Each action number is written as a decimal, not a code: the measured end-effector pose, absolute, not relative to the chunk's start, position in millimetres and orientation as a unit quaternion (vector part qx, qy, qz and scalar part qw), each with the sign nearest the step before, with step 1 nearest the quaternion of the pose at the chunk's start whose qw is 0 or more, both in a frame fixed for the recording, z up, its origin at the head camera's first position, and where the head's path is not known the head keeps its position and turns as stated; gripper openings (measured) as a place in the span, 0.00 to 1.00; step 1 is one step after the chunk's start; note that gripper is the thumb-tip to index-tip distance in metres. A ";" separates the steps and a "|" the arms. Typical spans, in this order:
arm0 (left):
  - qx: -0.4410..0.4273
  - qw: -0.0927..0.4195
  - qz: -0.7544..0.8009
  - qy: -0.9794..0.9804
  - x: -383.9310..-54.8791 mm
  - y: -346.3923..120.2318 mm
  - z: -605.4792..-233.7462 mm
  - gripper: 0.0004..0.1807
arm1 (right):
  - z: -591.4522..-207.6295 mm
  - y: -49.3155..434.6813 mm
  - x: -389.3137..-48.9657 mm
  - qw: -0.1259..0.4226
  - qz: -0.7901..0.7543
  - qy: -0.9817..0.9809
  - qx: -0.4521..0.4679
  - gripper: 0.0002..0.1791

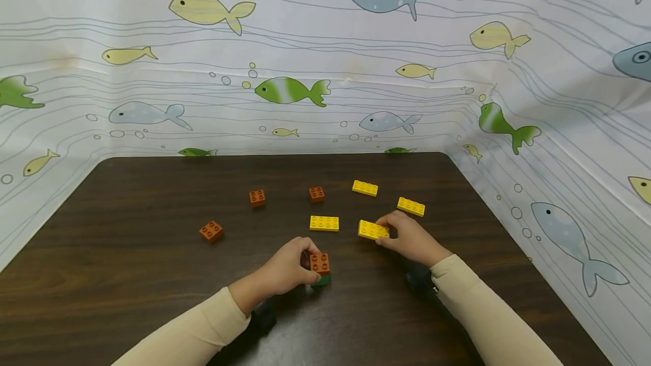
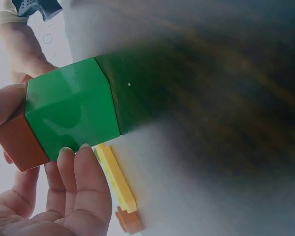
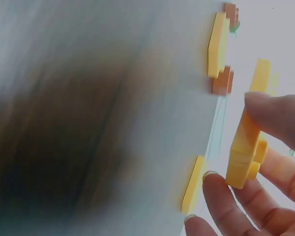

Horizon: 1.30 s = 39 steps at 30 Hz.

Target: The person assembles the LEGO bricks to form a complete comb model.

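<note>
My left hand (image 1: 292, 267) grips a two-brick stack near the front middle of the table. On top is an orange-brown brick (image 1: 320, 263) with studs facing up; under it sits a green brick (image 2: 73, 108), its smooth sides filling much of the left wrist view. Thumb and fingers press on opposite sides of the stack. To the right, my right hand (image 1: 409, 236) pinches a flat yellow brick (image 1: 373, 230) by its right end, between thumb (image 3: 275, 113) and fingers. In the right wrist view that yellow brick is tilted, its studs turned toward the palm.
Beyond the hands lie more yellow bricks: one (image 1: 324, 223) in the middle, one (image 1: 365, 187) at the back, one (image 1: 411, 206) at the right. Loose orange-brown bricks (image 1: 211, 231) (image 1: 257, 198) (image 1: 316, 194) lie left and back. A fish-patterned curtain (image 1: 305, 33) borders the dark table (image 1: 127, 298).
</note>
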<state>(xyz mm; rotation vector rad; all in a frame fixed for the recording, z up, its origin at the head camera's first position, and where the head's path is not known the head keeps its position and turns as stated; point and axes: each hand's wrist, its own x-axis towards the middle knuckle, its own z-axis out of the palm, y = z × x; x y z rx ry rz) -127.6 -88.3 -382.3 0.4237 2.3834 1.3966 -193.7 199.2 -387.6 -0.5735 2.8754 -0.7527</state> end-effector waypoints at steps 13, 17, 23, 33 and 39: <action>0.146 0.174 0.493 0.840 -127.1 -87.9 -381.5 0.16 | -379.4 171.3 -176.7 0.041 -0.285 0.926 -0.245 0.19; 0.140 0.175 0.491 0.841 -127.8 -87.2 -382.0 0.16 | -374.2 165.3 -171.0 0.041 -0.293 0.919 -0.261 0.19; 0.133 0.174 0.486 0.846 -128.5 -86.0 -381.5 0.17 | -368.7 158.7 -164.5 0.035 -0.297 0.908 -0.292 0.19; 0.135 0.175 0.481 0.849 -132.0 -86.4 -381.3 0.17 | -363.1 151.8 -158.4 0.066 -0.328 0.884 -0.327 0.18; 0.135 0.173 0.475 0.852 -131.0 -86.5 -382.3 0.18 | -362.5 146.3 -153.7 0.086 -0.327 0.876 -0.344 0.18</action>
